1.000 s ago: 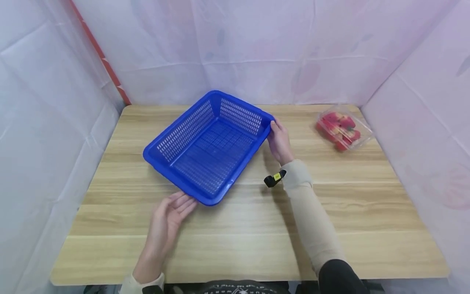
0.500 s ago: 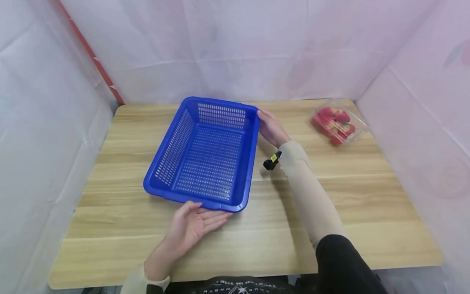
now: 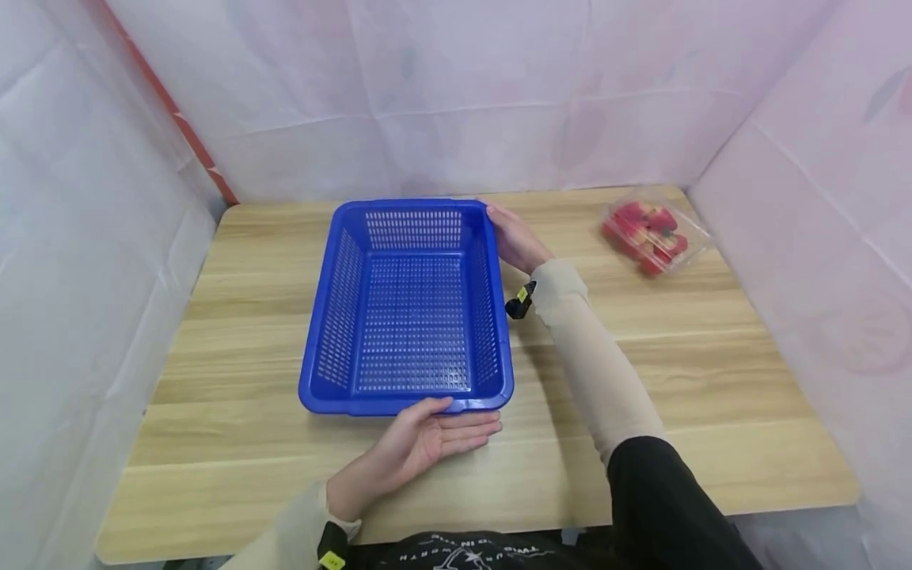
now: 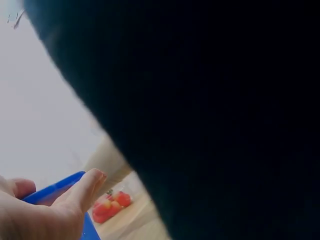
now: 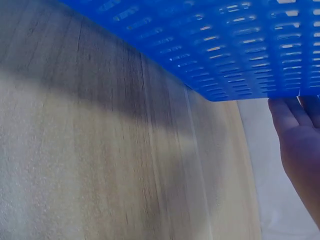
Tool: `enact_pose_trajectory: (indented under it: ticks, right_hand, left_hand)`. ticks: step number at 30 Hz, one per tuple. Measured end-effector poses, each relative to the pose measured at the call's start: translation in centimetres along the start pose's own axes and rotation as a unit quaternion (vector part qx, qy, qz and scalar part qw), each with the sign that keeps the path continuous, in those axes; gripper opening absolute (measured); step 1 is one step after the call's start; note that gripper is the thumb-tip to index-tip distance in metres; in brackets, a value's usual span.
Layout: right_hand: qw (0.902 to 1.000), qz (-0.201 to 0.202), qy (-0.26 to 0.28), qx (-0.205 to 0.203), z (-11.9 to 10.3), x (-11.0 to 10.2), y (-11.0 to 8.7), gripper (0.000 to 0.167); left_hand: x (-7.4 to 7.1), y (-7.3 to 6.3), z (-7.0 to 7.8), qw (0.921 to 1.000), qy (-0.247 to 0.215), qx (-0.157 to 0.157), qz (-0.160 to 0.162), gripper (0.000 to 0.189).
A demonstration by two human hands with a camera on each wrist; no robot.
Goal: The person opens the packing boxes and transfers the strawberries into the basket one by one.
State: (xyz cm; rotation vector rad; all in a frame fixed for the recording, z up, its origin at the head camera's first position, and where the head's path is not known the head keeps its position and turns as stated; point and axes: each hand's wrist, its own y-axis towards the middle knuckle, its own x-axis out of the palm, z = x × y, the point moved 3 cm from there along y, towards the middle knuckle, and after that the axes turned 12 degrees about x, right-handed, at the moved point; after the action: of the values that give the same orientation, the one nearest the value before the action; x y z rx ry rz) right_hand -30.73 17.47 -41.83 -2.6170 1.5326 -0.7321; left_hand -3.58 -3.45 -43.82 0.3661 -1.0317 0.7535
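Your blue basket (image 3: 416, 317) is over the middle of the wood-grain surface (image 3: 235, 443), mouth up, long sides running away from you. Can't tell if its base touches the surface.

Your left hand (image 3: 427, 443) is at the basket's near rim, right of its middle: thumb over the rim, fingers fairly straight below, rim pinched between. Your right hand (image 3: 518, 241) grips the basket's far right corner, thumb on the rim, other fingers mostly hidden behind the wall.

Clear plastic container (image 3: 691, 244) with red fruit (image 3: 641, 229) inside sits on the surface right of the basket, well apart, toward its far end. Black device (image 3: 520, 302) on your right wrist shows just beside the basket's right rim; can't tell if they touch.

White cloth (image 3: 456, 87) rises beyond the basket; a red strip (image 3: 171, 107) runs down it, far left of the basket. Your left wrist view is mostly blocked by something dark.
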Motion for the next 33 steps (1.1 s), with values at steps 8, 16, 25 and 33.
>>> enact_pose_trajectory:
  ticks: [8, 16, 25, 33]
  right_hand:
    - [0.9938, 0.081, -0.076, 0.004, -0.3, -0.8, -0.3, 0.048]
    - [0.9437, 0.310, 0.079, -0.085, -1.0, -4.9, -3.7, 0.038]
    - [0.7883, 0.425, 0.438, -0.079, 1.8, -11.5, -8.9, 0.049]
    - [0.7200, 0.461, 0.499, -0.142, 2.8, -14.7, -11.9, 0.019]
  left_hand:
    - [-0.3, 0.6, -0.5, 0.9989, 0.023, -0.005, -0.039, 0.057]
    - [-1.6, 0.6, -0.8, 0.9867, 0.144, -0.010, -0.075, 0.058]
    - [-2.4, 1.1, -0.6, 0.9827, 0.167, 0.032, -0.074, 0.060]
    - [-2.4, 1.0, -0.3, 0.9823, 0.167, 0.049, -0.069, 0.059]
